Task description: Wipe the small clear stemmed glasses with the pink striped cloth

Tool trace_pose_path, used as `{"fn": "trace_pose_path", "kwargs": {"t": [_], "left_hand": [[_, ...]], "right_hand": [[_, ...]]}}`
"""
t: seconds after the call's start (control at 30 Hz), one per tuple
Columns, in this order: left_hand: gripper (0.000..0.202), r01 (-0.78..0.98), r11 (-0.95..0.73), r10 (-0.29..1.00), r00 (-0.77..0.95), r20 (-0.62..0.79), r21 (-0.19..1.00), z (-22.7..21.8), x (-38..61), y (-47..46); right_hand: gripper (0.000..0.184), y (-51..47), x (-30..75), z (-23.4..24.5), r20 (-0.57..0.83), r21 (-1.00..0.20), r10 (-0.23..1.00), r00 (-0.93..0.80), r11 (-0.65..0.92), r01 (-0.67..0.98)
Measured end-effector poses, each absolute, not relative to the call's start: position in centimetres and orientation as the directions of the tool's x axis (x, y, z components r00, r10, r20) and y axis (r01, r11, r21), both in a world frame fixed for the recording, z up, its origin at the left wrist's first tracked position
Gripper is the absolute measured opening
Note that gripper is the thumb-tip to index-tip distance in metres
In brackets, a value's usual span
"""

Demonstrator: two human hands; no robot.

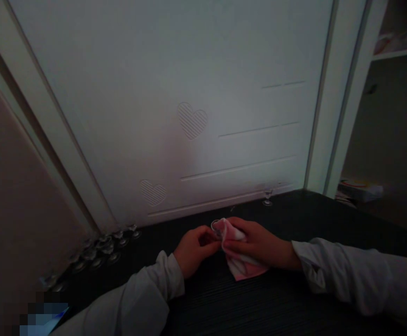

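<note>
Near the middle of the dark table, my left hand (193, 249) pinches a small clear glass (215, 225), of which only the round rim shows clearly. My right hand (263, 240) is closed on a pink and white cloth (247, 268) that is pressed against the glass. The cloth's lower corner hangs down to the tabletop. Folds of fabric and my fingers hide most of the glass.
Several small stemmed glasses (90, 254) stand in a cluster at the table's left. Another small glass (267, 198) is by the white panel (224, 154) behind. A lit screen (54, 319) lies at lower left; shelves are at right.
</note>
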State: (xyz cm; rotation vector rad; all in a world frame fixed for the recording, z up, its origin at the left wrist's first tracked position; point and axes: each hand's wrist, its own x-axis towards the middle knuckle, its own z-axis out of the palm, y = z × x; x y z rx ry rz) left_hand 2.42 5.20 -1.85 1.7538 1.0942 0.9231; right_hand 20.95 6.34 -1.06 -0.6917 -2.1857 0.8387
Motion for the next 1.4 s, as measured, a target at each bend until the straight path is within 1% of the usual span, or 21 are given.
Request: {"fn": "trace_pose_path", "kwargs": {"t": [0.1,0.23,0.33,0.47,0.63,0.7,0.8,0.83,0.87,0.9,1.0,1.07,1.13,1.27,1.4], "left_hand": [[0.018,0.359,-0.252,0.942,0.304,0.143,0.899,-1.9,2.4,5.2],[0.019,0.41,-0.255,0.949,0.281,0.145,0.876,-2.0,2.6,5.2],[0.019,0.441,-0.266,0.95,0.269,0.157,0.857,-2.0,2.8,5.1],[0.018,0.492,-0.27,0.956,0.237,0.171,0.828,-1.9,3.3,4.7],[0.016,0.51,-0.254,0.964,0.205,0.171,0.822,-1.6,3.8,4.4],[0.022,0.484,-0.248,0.966,0.19,0.176,0.839,-1.7,3.7,4.4],[0.048,0.386,-0.24,0.966,0.182,0.182,0.891,-1.8,3.6,4.5],[0.053,0.355,-0.244,0.964,0.192,0.185,0.902,-1.8,3.5,4.5],[0.053,0.338,-0.25,0.96,0.206,0.188,0.907,-1.8,3.5,4.4],[0.049,0.338,-0.255,0.958,0.218,0.189,0.906,-1.8,3.5,4.4],[0.025,0.382,-0.262,0.955,0.237,0.18,0.886,-1.6,3.5,4.3],[0.015,0.397,-0.275,0.95,0.249,0.186,0.876,-1.5,3.5,4.3],[0.013,0.394,-0.29,0.945,0.262,0.195,0.872,-1.4,3.4,4.2],[0.015,0.385,-0.301,0.941,0.271,0.204,0.872,-1.3,3.3,4.2],[0.013,0.477,-0.359,0.931,0.247,0.269,0.802,-1.0,3.4,4.0]], "right_hand": [[0.04,6.3,20.9,-1.0,0.393,-0.768,0.672,-0.627,0.615,0.177],[0.035,6.1,20.7,-0.9,0.319,-0.834,0.713,-0.625,0.524,0.172],[0.032,6.1,20.5,-1.1,0.304,-0.87,0.728,-0.615,0.475,0.133],[0.028,6.2,20.3,-1.4,0.297,-0.898,0.754,-0.586,0.43,0.098],[0.021,6.3,20.1,-1.5,0.28,-0.904,0.78,-0.559,0.411,0.12],[0.021,6.3,20.1,-1.6,0.277,-0.905,0.787,-0.551,0.406,0.126],[0.021,6.4,20.2,-1.7,0.274,-0.909,0.798,-0.537,0.398,0.128],[0.022,6.4,20.2,-1.8,0.273,-0.912,0.801,-0.533,0.392,0.123],[0.022,6.5,20.2,-1.8,0.271,-0.915,0.803,-0.531,0.386,0.117],[0.022,6.5,20.3,-1.9,0.269,-0.919,0.803,-0.532,0.38,0.109],[0.021,6.7,20.3,-1.9,0.277,-0.922,0.801,-0.531,0.378,0.088],[0.021,6.7,20.3,-1.9,0.276,-0.925,0.8,-0.532,0.372,0.079],[0.02,6.7,20.3,-1.8,0.273,-0.929,0.797,-0.538,0.364,0.067],[0.02,6.6,20.4,-1.8,0.269,-0.934,0.789,-0.553,0.355,0.052],[0.022,6.7,20.4,-1.9,0.265,-0.935,0.792,-0.55,0.35,0.053]]}}
